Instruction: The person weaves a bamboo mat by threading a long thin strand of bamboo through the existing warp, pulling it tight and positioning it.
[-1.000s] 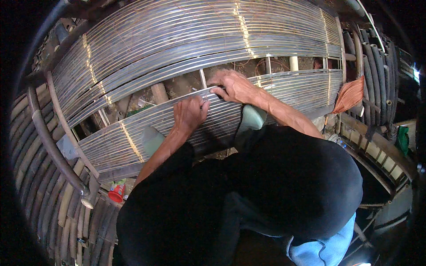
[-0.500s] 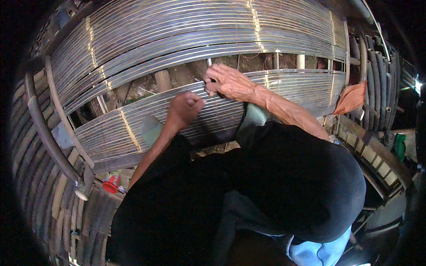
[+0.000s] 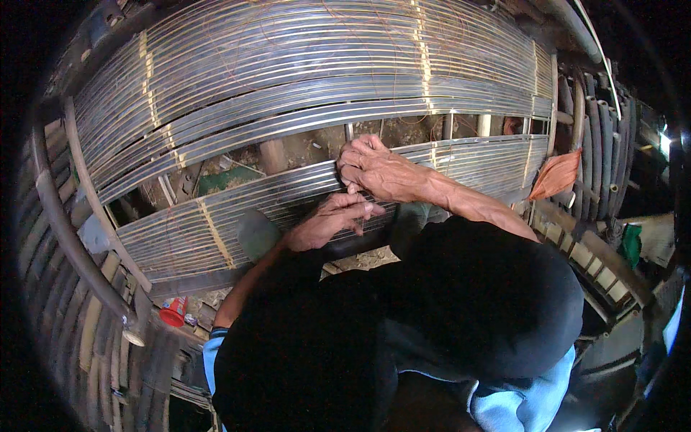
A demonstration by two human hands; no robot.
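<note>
A long near panel of thin parallel strips [image 3: 288, 189], crossed by pale bands of binding, lies in front of me. Over its middle, my right hand [image 3: 381, 173] is closed with its fingertips curled down at the panel's far edge. Just nearer and to the left, my left hand [image 3: 332, 219] has its fingers pinched together close to the right fingertips. Whatever the fingers hold, perhaps a thin thread, is too small to make out. Beyond a gap lies a wider far panel of similar strips [image 3: 288, 57], with thin reddish threads across it.
Wooden side rails [image 3: 93, 180] bound the panels. An orange cloth [image 3: 556, 176] hangs at the right end. A red cup-like object [image 3: 173, 312] lies below the near panel's left end. Bamboo-like poles [image 3: 68, 309] line the left side, and a curved pipe [image 3: 75, 230] runs over them.
My left hand has come nearer to me and rightward, its fingers now reaching under the right hand. The right hand has shifted slightly nearer. The whole view has moved a little.
</note>
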